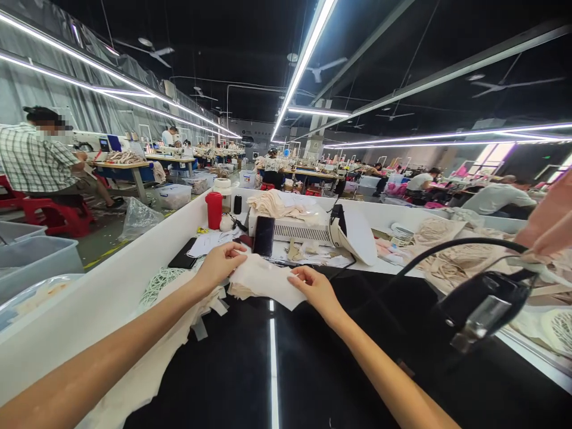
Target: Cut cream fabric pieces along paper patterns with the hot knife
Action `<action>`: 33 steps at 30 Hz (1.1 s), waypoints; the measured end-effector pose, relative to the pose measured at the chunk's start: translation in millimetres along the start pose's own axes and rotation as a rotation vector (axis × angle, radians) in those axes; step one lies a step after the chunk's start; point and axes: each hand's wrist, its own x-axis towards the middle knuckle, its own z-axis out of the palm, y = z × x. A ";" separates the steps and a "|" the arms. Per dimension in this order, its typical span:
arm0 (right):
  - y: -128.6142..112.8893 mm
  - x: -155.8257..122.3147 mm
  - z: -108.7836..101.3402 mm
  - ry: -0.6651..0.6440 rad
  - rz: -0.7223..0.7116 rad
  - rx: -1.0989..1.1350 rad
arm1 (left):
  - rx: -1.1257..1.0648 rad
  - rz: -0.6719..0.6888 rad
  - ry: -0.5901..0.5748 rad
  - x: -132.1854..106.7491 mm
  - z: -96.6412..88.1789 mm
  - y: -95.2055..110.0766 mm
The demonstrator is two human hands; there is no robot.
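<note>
Both my hands reach out over a glossy black worktop [313, 369]. My left hand [218, 263] grips the upper left edge of a cream fabric piece [263, 280], fingers curled on it. My right hand [315, 289] pinches the same piece at its right edge. The piece lies on top of a stack of similar cream pieces [236, 291]. More cream fabric [147, 363] trails down the left side of the worktop.
Behind the fabric lie a black phone [263, 236], a red cup [214, 210], a white box [295, 229] with folded cloth and scattered papers. A black lamp head on a cable [480, 304] hangs at the right. A white wall [111, 286] borders the left. Other people sit at sewing tables.
</note>
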 end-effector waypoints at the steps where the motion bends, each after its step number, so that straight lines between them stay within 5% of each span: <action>1: 3.3 8.5 -1.2 0.019 -0.003 -0.028 | 0.033 0.008 0.002 7.5 1.7 -1.7; 11: 32.7 31.8 8.5 0.039 -0.042 -0.270 | 0.319 0.036 -0.039 17.9 20.9 -40.1; 24: 44.7 32.2 13.5 0.103 -0.087 -0.433 | 0.480 0.138 -0.043 18.6 29.2 -51.1; 33: 27.9 10.5 21.4 0.116 -0.206 -0.660 | 0.655 0.190 -0.064 1.4 17.7 -43.4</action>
